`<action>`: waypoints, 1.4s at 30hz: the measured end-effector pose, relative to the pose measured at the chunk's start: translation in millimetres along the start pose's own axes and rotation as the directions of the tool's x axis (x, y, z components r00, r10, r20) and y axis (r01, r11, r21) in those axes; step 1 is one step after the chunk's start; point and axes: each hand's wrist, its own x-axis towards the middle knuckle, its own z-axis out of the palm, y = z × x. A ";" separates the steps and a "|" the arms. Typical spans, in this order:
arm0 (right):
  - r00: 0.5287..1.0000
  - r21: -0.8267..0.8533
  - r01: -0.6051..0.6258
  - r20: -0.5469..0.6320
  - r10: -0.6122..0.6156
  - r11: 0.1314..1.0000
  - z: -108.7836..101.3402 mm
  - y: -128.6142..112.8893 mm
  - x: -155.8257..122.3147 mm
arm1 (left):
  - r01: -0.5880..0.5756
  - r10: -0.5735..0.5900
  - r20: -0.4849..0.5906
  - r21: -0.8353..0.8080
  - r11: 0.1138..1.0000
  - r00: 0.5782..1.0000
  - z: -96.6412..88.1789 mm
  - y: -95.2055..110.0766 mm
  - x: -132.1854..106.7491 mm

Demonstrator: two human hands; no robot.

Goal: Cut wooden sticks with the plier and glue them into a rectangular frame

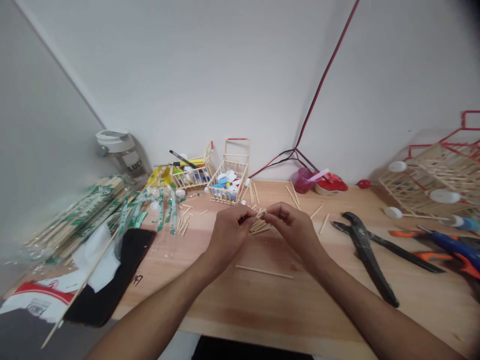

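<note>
clock: centred on the fingertips, 12 toward the wall.
held sticks [261, 212]: short pieces at centre, above the desk [277, 305]; exact number hidden by fingers.
left hand [230, 227]: thumb and forefinger pinched on the held sticks.
right hand [294, 225]: thumb and forefinger likewise clamped on them, tips close to the left's.
slip risk: pieces look thin; an uneven pinch could roll one out, probably onto the pile [259, 228] just below, at 6.
snap risk: too much squeeze or twist might split a piece.
knock risk: a wide right elbow could catch the pliers [367, 250], between 3 and 4; a forward push could jog the near cart [224, 196] at 11.
hands: 2.
small carts: 2, the near cart and the far cart [183, 179], near 10.
big cart [431, 165]: 1, between 2 and 3; 3 white wheels clear.
lone stick [264, 272]: 1, at 6.
phone [123, 280]: 1, toward 8; 1 skewer [80, 286] across it.
jar [123, 155]: 1, at 10.
cup [303, 180]: 1, toward 2.
pliers: 1 black pair.
pile: overlapping, count not possible.
</note>
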 end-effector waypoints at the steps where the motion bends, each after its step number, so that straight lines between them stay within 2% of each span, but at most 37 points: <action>1: 1.000 0.000 -0.002 0.002 0.002 1.000 0.0 0.3 0.1 | 0.002 -0.002 0.000 0.001 1.000 1.000 0.0 0.2 -0.2; 30: 1.000 -0.058 0.014 0.002 -0.014 0.998 -0.4 0.5 -2.1 | -0.005 0.005 0.001 0.005 1.000 1.000 2.2 -1.5 -0.2; 42: 0.999 -0.222 0.010 -0.039 -0.019 0.975 -1.1 3.1 -2.3 | -0.009 0.009 0.001 0.028 1.000 1.000 3.7 -2.9 -1.5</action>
